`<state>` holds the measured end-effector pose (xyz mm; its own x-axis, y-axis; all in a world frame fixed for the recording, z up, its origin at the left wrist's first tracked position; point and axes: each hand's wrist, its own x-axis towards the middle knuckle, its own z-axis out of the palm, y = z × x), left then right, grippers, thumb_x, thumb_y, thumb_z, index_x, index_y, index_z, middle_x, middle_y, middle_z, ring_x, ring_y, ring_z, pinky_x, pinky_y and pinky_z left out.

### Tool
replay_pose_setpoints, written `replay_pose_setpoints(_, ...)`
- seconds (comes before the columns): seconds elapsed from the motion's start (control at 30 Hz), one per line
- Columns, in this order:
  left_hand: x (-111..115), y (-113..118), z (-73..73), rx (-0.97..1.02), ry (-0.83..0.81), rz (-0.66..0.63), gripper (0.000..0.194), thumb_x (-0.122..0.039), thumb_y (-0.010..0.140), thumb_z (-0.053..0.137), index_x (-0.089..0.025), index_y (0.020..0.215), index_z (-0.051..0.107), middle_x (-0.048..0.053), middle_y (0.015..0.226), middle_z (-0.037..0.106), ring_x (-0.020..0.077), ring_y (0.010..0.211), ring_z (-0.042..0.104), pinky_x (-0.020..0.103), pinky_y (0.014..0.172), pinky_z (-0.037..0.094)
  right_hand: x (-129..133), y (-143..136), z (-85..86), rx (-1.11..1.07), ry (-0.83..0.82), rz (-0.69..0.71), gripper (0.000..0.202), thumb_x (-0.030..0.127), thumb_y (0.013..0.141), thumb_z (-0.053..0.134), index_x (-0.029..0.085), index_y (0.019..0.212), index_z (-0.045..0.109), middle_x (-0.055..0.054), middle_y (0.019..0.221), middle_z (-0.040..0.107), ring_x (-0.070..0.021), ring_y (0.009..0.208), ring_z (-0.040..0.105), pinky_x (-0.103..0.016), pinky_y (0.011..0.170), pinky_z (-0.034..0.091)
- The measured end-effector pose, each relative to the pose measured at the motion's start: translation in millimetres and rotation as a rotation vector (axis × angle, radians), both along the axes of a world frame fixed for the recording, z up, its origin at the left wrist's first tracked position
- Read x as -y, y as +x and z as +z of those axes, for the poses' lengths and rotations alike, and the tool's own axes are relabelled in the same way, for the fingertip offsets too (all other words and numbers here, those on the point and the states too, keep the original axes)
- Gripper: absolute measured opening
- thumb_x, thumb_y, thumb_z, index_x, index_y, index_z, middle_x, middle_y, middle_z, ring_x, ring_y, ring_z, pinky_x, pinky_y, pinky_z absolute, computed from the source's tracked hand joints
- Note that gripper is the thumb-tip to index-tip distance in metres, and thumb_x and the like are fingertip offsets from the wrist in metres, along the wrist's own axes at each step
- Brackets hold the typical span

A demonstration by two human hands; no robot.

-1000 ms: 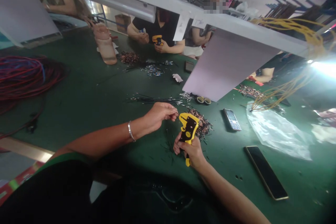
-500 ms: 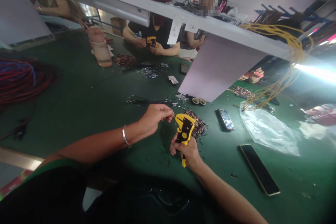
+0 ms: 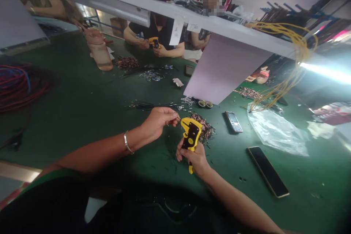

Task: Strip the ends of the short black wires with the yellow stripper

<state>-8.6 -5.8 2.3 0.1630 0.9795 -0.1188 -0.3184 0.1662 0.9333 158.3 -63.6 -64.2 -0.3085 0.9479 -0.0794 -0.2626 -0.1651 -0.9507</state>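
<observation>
My left hand [image 3: 161, 122], with a bangle at its wrist, pinches a thin wire [image 3: 179, 118] between thumb and fingers. Only a tiny end of that wire shows. Just right of those fingertips is the nose of a yellow and black wire stripper [image 3: 191, 135]. My right hand [image 3: 197, 156] is wrapped round the stripper's handles and holds it upright. Behind the tool lies a heap of short copper-coloured and black wire scraps [image 3: 207, 128]. Black wires with bright ends [image 3: 148, 106] lie on the green table beyond my left hand.
To the right are a keypad phone [image 3: 233, 121], a larger dark phone [image 3: 268, 172] and a clear plastic bag [image 3: 274, 131]. Two tape rolls [image 3: 205, 104] sit by a pale panel [image 3: 222, 69]. Yellow wires [image 3: 298, 55] hang from the shelf. A bottle [image 3: 101, 55] stands left; a co-worker [image 3: 156, 38] sits opposite.
The whole view has shifted a little to the left. Both hands keep their holds, and the wire and stripper stay close together with hardly any difference between them.
</observation>
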Motion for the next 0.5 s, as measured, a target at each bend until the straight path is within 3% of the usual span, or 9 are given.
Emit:
replay_pose_setpoints(0.1,-2.3,-2.4,1.8,-0.019,0.016,0.009,0.011,-0.02,0.069,0.069,-0.013,0.061,0.065,0.004,0.061,0.062,0.0104,0.055,0.052,0.029,0.059,0.04,-1.2,0.5,-1.9,-0.049,-0.018,-0.013,0.014,0.015,0.064,0.066,0.017,0.076,0.059,0.003,0.058,0.059,-0.0123,0.045,0.053,-0.028,0.047,0.045)
replay_pose_setpoints(0.3,-14.9,-19.3,17.5,-0.018,0.187,0.18,0.012,-0.02,0.072,0.067,-0.015,0.061,0.065,0.004,0.067,0.063,0.0113,0.058,0.054,0.03,0.061,0.042,-15.4,7.0,1.2,-0.12,-0.03,-0.188,0.016,0.01,0.06,0.06,0.018,0.074,0.056,0.004,0.057,0.057,-0.0124,0.044,0.051,-0.029,0.046,0.045)
replay_pose_setpoints(0.5,-11.2,-12.9,12.9,-0.114,0.179,0.125,0.013,-0.02,0.071,0.069,-0.014,0.059,0.066,0.004,0.062,0.062,0.0106,0.056,0.053,0.03,0.06,0.042,-11.0,5.6,3.4,-0.071,0.021,-0.069,0.019,0.012,0.061,0.064,0.017,0.079,0.059,0.002,0.064,0.06,-0.0147,0.053,0.056,-0.032,0.056,0.047)
